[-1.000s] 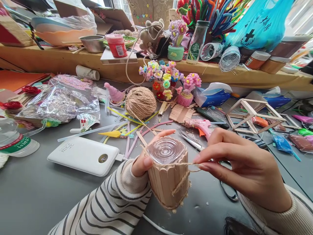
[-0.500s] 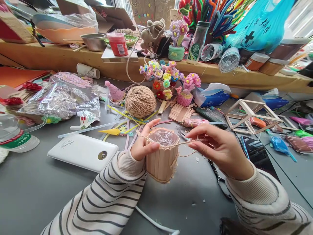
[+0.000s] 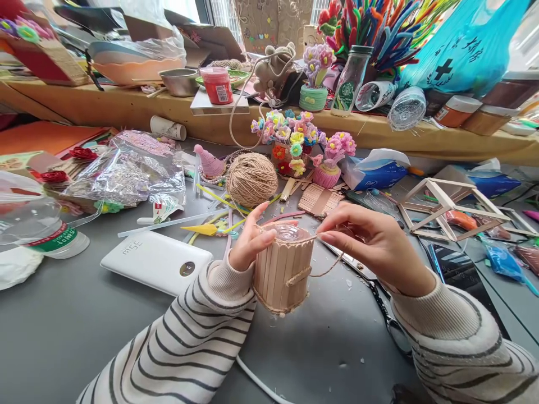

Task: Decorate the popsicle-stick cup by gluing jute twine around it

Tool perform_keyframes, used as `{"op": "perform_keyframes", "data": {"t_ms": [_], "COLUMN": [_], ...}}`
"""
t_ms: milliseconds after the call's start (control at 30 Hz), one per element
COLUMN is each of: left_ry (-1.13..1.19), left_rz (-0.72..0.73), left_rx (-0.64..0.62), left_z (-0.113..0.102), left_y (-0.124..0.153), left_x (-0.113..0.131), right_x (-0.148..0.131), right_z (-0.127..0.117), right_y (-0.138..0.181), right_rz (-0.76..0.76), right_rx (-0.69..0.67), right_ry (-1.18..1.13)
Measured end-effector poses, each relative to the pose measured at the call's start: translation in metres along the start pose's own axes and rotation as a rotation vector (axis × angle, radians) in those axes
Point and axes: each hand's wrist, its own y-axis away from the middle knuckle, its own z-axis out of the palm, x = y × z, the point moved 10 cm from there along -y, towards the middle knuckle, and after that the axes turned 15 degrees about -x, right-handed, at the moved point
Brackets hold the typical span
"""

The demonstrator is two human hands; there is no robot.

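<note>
My left hand (image 3: pixel 251 241) grips a round cup covered in upright wooden craft sticks (image 3: pixel 280 275), its thumb on the rim and its fingers behind. A clear plastic base with rings (image 3: pixel 290 232) shows at the cup's top. Twine runs around the lower edge, and a short wrapped bit sits on the right side. In a pinch of thumb and forefinger, my right hand (image 3: pixel 357 235) holds a strand of jute twine (image 3: pixel 332 267) against the cup's upper right rim. The strand loops down to the cup's side. Behind the cup lies a ball of twine (image 3: pixel 251 179).
Scissors (image 3: pixel 389 314) lie under my right wrist, beside a dark phone (image 3: pixel 467 280). A white power bank (image 3: pixel 155 261) is on the left, near a plastic bottle (image 3: pixel 54 230). Farther back stand pipe-cleaner flowers (image 3: pixel 290 132) and a wooden stick frame (image 3: pixel 450 210).
My right hand has moved in to the cup's rim, and the twine stretched between them has shortened. The cup has turned, bringing its wrapped twine bit into view. The camera view has shifted slightly.
</note>
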Motion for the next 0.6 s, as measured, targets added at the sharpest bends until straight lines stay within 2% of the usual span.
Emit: {"op": "perform_keyframes", "data": {"t_ms": [133, 433, 600], "left_ry": [-0.005, -0.049, -0.122], "left_rz": [0.070, 0.094, 0.205], "left_rx": [0.152, 0.112, 0.167], "left_z": [-0.011, -0.005, 0.001], "left_y": [0.007, 0.015, 0.024], "left_x": [0.004, 0.004, 0.015], "right_x": [-0.002, -0.005, -0.016], "right_z": [-0.002, 0.005, 0.010], "right_y": [-0.004, -0.009, -0.007], "right_rz": [-0.029, -0.065, -0.132], "right_rx": [-0.004, -0.041, -0.062], "right_ry": [0.006, 0.035, 0.105]}}
